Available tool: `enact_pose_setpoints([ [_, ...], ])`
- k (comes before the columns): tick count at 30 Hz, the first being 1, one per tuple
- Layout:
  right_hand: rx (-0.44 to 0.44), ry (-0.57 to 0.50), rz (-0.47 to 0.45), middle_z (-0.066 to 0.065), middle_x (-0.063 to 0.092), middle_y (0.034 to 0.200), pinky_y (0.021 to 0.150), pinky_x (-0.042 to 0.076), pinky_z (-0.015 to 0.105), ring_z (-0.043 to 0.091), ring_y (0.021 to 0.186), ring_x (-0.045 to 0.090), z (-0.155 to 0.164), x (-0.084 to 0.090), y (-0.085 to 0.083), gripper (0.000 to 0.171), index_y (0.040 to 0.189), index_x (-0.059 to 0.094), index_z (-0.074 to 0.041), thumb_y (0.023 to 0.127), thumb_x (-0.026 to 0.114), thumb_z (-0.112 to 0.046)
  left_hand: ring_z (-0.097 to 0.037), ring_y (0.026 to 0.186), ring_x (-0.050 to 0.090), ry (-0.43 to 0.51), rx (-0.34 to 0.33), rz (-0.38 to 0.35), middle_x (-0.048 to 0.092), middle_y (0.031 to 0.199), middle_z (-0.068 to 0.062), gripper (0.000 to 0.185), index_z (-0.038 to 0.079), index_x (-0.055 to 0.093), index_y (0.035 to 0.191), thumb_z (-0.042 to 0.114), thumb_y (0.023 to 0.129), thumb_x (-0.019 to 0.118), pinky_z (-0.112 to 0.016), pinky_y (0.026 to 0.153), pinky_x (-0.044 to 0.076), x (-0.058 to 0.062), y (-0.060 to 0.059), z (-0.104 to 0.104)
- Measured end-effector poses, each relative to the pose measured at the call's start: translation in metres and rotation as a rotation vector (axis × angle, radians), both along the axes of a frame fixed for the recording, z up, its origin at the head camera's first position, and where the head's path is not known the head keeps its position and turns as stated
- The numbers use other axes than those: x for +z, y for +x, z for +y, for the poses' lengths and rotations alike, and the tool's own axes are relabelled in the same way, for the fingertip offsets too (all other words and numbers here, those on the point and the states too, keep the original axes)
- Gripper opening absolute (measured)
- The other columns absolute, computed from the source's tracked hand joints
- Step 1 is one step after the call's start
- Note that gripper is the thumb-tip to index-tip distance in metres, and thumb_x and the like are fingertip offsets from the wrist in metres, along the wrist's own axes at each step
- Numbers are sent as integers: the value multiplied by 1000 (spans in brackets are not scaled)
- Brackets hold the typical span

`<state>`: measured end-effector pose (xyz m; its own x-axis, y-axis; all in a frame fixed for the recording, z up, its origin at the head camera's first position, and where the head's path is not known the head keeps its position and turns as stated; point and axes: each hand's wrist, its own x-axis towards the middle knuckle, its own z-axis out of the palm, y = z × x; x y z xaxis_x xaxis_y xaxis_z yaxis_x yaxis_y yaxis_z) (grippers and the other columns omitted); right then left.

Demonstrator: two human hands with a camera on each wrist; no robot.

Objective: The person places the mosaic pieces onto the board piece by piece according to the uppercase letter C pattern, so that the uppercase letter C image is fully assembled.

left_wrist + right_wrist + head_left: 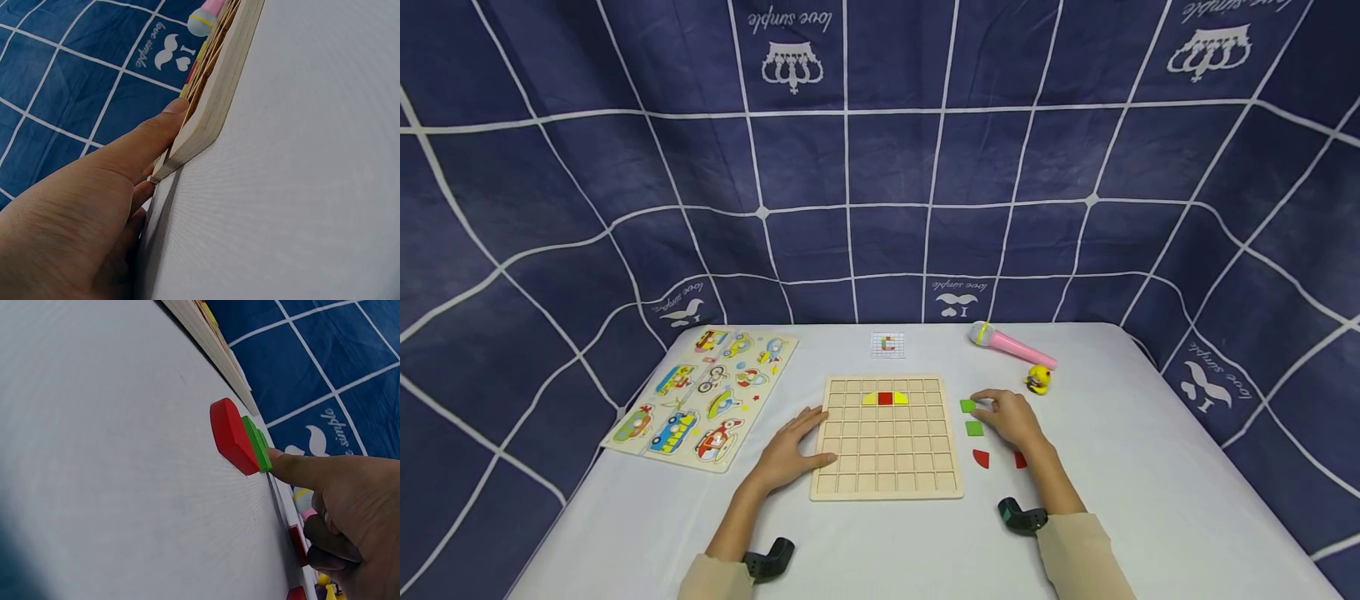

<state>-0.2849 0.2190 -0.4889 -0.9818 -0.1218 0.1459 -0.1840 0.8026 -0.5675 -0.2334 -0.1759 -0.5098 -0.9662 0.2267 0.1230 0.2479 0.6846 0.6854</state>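
A wooden grid board [887,467] lies in the middle of the white table, with a red square [885,398] between two yellow pieces in its second row. My left hand [790,450] rests flat against the board's left edge, thumb along the board's side [212,94]. My right hand [1011,417] is to the right of the board, one straight finger [294,467] touching a green square [967,406]. Its other fingers are curled. A second green square [974,428] and a red quarter-round piece [981,457] lie just below. Another red piece [1020,460] is partly hidden by the hand.
A vehicle peg puzzle [700,396] lies at the left of the table. A small pattern card [887,344] sits behind the board. A pink toy microphone [1011,343] and a yellow duck [1038,379] are at the back right. A blue checked cloth hangs behind.
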Motion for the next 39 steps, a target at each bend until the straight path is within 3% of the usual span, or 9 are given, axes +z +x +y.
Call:
enact_pose_setpoints([
  [10,26,-27,67,-4,32,50,45,25,25,12,47,29,-13,7,3,26,102,70,-12,80,73,-25,-27,137,20,1,-3,-4,34,146,-2,85,16,45,138,51,67,76,-54,107,18,0,1,-1],
  [17,108,-101,135,-7,25,48,41,20,22,8,45,20,-48,19,6,28,103,69,-12,80,73,-27,-27,137,20,9,11,-3,35,146,-3,85,15,46,137,51,67,77,-55,107,18,1,2,-3],
  [30,141,-146,290,-11,24,46,39,18,18,4,43,17,-116,26,5,28,105,68,-12,81,72,-26,-27,137,20,5,-19,2,34,147,-4,83,15,44,138,48,70,76,-53,108,18,4,2,-3],
  [35,169,-105,276,-10,28,46,37,20,18,3,42,20,-141,20,4,29,105,69,-13,81,71,-29,-27,137,20,0,-22,4,34,147,-3,83,15,44,139,49,70,76,-53,108,18,4,1,-2],
  [39,188,-80,222,-7,52,54,39,32,20,5,43,34,-150,11,5,30,104,69,-13,80,73,-30,-27,138,19,3,-18,-7,33,147,-2,83,17,44,139,50,69,75,-54,107,18,2,0,-1],
])
